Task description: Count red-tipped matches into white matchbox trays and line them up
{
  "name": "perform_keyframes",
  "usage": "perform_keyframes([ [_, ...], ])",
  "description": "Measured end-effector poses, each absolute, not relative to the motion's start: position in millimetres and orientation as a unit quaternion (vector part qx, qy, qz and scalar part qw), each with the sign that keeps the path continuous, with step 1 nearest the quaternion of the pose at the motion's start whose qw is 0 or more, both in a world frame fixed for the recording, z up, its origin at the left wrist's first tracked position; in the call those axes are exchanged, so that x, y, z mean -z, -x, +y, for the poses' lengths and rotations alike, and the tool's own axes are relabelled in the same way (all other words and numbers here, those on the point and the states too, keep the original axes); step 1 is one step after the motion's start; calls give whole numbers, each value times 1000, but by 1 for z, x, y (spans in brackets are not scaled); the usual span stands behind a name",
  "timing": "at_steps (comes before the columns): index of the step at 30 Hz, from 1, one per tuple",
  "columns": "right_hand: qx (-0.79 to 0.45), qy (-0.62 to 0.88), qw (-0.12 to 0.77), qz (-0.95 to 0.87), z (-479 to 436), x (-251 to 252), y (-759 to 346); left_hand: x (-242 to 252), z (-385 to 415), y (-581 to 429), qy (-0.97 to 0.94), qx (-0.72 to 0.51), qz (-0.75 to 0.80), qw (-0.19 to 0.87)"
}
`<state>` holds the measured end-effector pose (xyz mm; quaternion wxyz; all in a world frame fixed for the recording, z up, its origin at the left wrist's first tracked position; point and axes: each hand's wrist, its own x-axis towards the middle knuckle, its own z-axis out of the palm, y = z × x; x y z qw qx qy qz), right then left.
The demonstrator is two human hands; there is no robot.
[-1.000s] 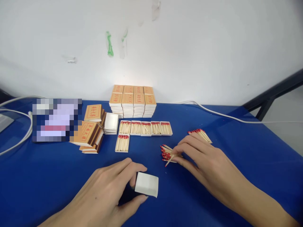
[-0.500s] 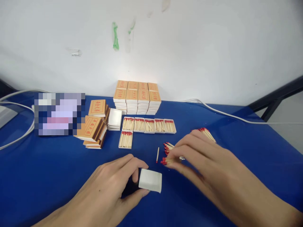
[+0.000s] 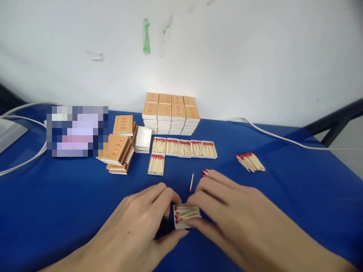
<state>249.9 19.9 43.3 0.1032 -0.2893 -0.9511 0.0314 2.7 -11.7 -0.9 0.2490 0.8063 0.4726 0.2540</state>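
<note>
My left hand (image 3: 138, 223) grips a small white matchbox tray (image 3: 186, 217) on the blue table (image 3: 56, 196), thumb and fingers on its left end. My right hand (image 3: 227, 211) lies over the tray's right side, fingers pressing red-tipped matches into it. A single loose match (image 3: 192, 182) lies just beyond the tray, and a few red tips (image 3: 204, 172) peek out behind my right fingers. A loose bundle of matches (image 3: 250, 161) lies to the right.
A row of filled trays (image 3: 184, 147) and one more tray (image 3: 156, 164) sit mid-table. Closed orange matchboxes are stacked at the wall (image 3: 170, 113), with leaning sleeves (image 3: 119, 149) and empty white trays (image 3: 143, 139) left. White cables (image 3: 272, 134) run along the back.
My right hand carried a pinch of matches from the pile over to the white tray and set them inside. One match was left lying on the table. The camera shifted slightly.
</note>
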Motion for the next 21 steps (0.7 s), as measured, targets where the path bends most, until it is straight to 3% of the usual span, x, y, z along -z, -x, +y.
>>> perform_keyframes([
  [4,-100,356,138,-919,49,-54,-269,0,-14,-2,-808,-249,475,244],
  [7,-68,332,105,-935,69,-49,-272,0,-14,-1,-812,-253,469,238],
  [10,-117,321,80,-937,79,-39,-268,1,-14,0,-812,-252,464,249],
  [21,-197,274,163,-927,48,-39,-263,4,-16,1,-798,-266,481,249],
])
